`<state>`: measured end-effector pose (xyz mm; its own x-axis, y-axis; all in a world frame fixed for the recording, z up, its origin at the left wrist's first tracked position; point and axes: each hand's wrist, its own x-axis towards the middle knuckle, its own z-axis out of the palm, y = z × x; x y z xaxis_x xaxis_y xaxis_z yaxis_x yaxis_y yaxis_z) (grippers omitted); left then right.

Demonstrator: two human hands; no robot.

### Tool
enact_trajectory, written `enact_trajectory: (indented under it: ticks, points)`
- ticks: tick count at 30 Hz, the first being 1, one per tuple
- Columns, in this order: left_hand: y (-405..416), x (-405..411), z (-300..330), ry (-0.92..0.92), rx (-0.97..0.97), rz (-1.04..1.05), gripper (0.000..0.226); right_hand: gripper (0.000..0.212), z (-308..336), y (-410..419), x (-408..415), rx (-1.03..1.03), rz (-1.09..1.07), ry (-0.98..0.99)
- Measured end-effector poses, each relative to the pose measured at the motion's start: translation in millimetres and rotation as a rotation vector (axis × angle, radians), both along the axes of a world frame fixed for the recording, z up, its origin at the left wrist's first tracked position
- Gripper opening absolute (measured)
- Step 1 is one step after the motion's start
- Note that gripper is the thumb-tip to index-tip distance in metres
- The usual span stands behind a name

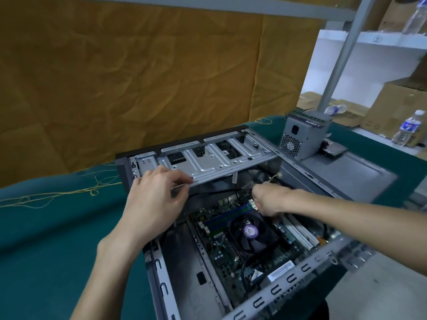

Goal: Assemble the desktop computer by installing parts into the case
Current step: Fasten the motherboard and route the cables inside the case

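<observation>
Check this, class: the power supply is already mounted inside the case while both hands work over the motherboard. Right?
Not quite. The head view shows the power supply standing outside the case, on its removed panel. Both hands do work inside.

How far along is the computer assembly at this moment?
Done: the motherboard with its CPU fan sits in the case. In hand: the left hand grips the edge of the drive cage, while the right hand works at the cables under it. Left: the power supply still stands outside on the side panel.
</observation>
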<state>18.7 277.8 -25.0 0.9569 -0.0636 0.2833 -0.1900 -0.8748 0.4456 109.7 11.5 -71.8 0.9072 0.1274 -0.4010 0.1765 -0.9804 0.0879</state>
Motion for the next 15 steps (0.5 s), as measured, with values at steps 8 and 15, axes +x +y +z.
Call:
enact_trajectory:
  ticks: [8, 15]
  points:
    - [2.7, -9.6, -1.7, -0.048, 0.003, 0.000, 0.018, 0.027, 12.0, 10.3, -14.2, -0.083, 0.030, -0.068]
    - [1.4, -12.1, 0.4, -0.047, 0.019, 0.006, 0.019, 0.007, 42.5, 9.0, -18.4, 0.382, -0.131, 0.048]
